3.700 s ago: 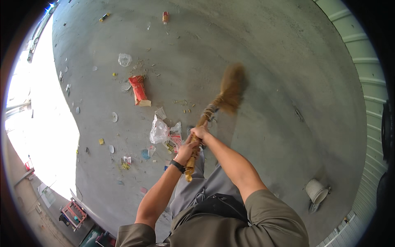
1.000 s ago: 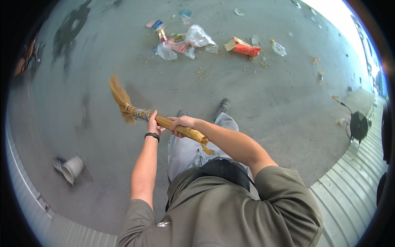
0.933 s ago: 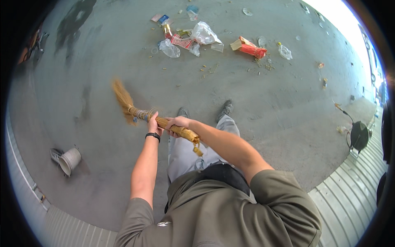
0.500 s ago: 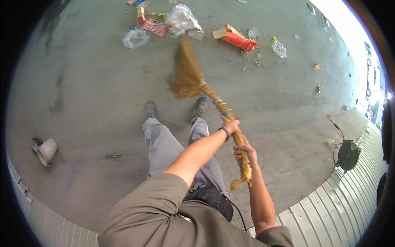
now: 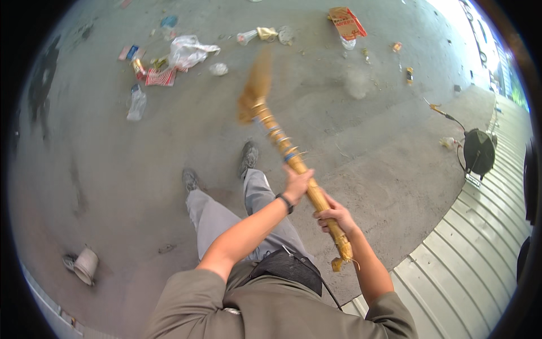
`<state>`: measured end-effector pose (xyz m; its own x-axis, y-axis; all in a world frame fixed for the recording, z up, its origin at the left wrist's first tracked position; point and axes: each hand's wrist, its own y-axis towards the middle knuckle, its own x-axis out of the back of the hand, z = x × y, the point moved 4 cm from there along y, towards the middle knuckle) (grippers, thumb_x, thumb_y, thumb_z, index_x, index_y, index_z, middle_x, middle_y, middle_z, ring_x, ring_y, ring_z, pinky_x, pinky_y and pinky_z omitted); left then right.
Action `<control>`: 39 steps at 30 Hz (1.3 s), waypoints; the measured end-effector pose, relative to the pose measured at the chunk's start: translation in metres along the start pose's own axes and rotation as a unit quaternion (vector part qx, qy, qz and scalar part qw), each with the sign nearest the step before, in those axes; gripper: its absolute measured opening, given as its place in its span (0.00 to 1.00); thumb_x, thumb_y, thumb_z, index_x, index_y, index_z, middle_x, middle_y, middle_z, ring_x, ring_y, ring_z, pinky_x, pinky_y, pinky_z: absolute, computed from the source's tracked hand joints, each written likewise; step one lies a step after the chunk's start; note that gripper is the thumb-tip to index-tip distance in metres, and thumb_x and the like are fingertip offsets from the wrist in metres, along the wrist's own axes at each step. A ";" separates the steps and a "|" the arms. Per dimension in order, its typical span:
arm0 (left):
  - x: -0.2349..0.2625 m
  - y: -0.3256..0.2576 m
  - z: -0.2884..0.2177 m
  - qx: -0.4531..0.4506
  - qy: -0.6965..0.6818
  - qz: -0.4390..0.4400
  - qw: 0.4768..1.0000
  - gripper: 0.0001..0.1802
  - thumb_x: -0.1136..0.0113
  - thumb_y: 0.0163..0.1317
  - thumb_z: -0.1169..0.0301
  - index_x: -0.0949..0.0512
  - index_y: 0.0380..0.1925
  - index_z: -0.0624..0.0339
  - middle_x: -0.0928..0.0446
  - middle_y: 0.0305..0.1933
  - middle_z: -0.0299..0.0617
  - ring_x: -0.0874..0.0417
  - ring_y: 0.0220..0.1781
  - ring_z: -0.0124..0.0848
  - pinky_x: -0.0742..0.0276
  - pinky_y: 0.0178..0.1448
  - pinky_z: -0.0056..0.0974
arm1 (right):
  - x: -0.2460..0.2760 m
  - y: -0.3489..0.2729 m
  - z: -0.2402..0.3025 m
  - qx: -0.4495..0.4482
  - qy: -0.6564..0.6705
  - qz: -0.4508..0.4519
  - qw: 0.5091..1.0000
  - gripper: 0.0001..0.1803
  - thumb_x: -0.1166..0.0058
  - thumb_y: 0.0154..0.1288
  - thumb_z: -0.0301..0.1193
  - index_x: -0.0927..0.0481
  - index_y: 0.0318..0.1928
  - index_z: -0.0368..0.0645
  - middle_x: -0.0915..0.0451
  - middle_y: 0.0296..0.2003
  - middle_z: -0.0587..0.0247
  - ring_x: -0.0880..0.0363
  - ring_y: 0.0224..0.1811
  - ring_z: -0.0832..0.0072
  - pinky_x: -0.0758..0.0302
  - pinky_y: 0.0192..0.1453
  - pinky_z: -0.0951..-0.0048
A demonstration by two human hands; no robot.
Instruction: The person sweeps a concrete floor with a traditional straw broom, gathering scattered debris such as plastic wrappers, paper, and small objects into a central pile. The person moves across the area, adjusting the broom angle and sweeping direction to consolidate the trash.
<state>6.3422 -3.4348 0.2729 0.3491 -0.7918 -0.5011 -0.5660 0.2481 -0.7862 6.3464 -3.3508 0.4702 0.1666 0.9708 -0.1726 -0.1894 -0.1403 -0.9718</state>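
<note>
left hand (image 5: 297,185) and right hand (image 5: 337,216) both grasp the straw broom (image 5: 280,139), the left nearer its blurred bristles (image 5: 257,85), which extend over the floor (image 5: 384,186), away from its edge along the ribbed wall (image 5: 468,237). near that edge are a black reel (image 5: 479,152), to the right, and a pale bucket (image 5: 86,265), to the left.

Ringed tan straw broom (image 5: 286,148) is held diag., blurred bristles (image 5: 256,90) fwd-L.

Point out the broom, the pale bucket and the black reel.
Broom (image 5: 279,135), head view: on the banded part of its handle.
Pale bucket (image 5: 87,263), head view: on its outer wall.
Black reel (image 5: 479,152), head view: on its round face.
</note>
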 end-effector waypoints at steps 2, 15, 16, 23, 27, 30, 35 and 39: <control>0.063 -0.010 -0.003 -0.055 0.116 -0.153 0.980 0.34 0.33 0.58 0.69 0.47 0.55 0.59 0.32 0.47 0.44 0.23 0.41 0.32 0.22 0.47 0.40 | -0.018 0.021 -0.017 -0.053 0.053 0.096 0.993 0.45 0.45 0.59 0.24 0.45 0.77 0.60 0.24 0.34 0.63 0.28 0.25 0.80 0.28 0.26 0.77; -0.145 0.152 0.088 0.183 0.030 0.045 0.982 0.30 0.40 0.55 0.77 0.46 0.52 0.57 0.29 0.39 0.49 0.19 0.29 0.41 0.17 0.32 0.45 | 0.152 0.046 0.044 0.108 0.065 -0.186 0.974 0.46 0.43 0.56 0.21 0.42 0.76 0.54 0.24 0.31 0.64 0.27 0.24 0.77 0.27 0.27 0.73; -0.169 0.160 0.080 0.179 0.040 0.098 0.978 0.28 0.40 0.56 0.77 0.45 0.52 0.57 0.29 0.39 0.47 0.19 0.29 0.40 0.17 0.32 0.45 | 0.156 0.042 0.059 0.151 0.034 -0.203 0.967 0.46 0.42 0.54 0.22 0.42 0.76 0.53 0.24 0.30 0.64 0.26 0.25 0.77 0.26 0.28 0.73; -0.208 0.113 -0.043 0.056 0.046 0.152 0.986 0.33 0.40 0.59 0.79 0.44 0.61 0.57 0.29 0.40 0.44 0.19 0.29 0.36 0.17 0.32 0.40 | 0.110 0.001 0.106 0.223 -0.023 -0.170 0.960 0.48 0.38 0.52 0.25 0.40 0.75 0.53 0.25 0.34 0.65 0.25 0.27 0.78 0.24 0.32 0.73; -0.124 0.032 -0.126 -0.076 0.020 -0.043 0.996 0.42 0.39 0.59 0.79 0.54 0.68 0.56 0.33 0.46 0.46 0.21 0.32 0.33 0.17 0.34 0.39 | 0.036 -0.016 0.110 0.113 -0.016 0.058 0.992 0.50 0.38 0.55 0.26 0.46 0.77 0.58 0.23 0.36 0.63 0.24 0.28 0.78 0.25 0.30 0.74; -0.038 -0.008 -0.190 -0.196 0.016 -0.158 0.968 0.43 0.38 0.60 0.77 0.54 0.69 0.57 0.33 0.49 0.45 0.22 0.41 0.32 0.18 0.41 0.39 | -0.044 0.010 0.122 0.063 -0.071 0.174 0.980 0.49 0.42 0.60 0.26 0.51 0.78 0.61 0.22 0.38 0.61 0.23 0.30 0.76 0.23 0.31 0.74; 0.215 -0.040 -0.285 -0.267 0.013 -0.367 0.891 0.52 0.35 0.55 0.73 0.58 0.72 0.68 0.33 0.59 0.55 0.22 0.50 0.40 0.21 0.53 0.41 | -0.244 0.118 0.080 -0.066 -0.209 0.323 0.921 0.44 0.44 0.67 0.31 0.51 0.78 0.64 0.23 0.38 0.63 0.24 0.30 0.77 0.22 0.31 0.71; 0.426 -0.031 -0.339 -0.174 -0.120 -0.403 0.890 0.16 0.37 0.58 0.71 0.32 0.42 0.60 0.26 0.32 0.43 0.21 0.26 0.35 0.19 0.33 0.43 | -0.413 0.216 0.044 -0.045 -0.287 0.289 0.912 0.41 0.46 0.66 0.28 0.46 0.77 0.57 0.24 0.31 0.64 0.26 0.25 0.77 0.25 0.27 0.72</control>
<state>6.2551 -3.9693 0.2064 0.8724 -0.4820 0.0807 -0.2412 -0.5683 -0.7867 6.1937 -3.7736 0.3390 -0.4753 0.6673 -0.5734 -0.0003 -0.6519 -0.7583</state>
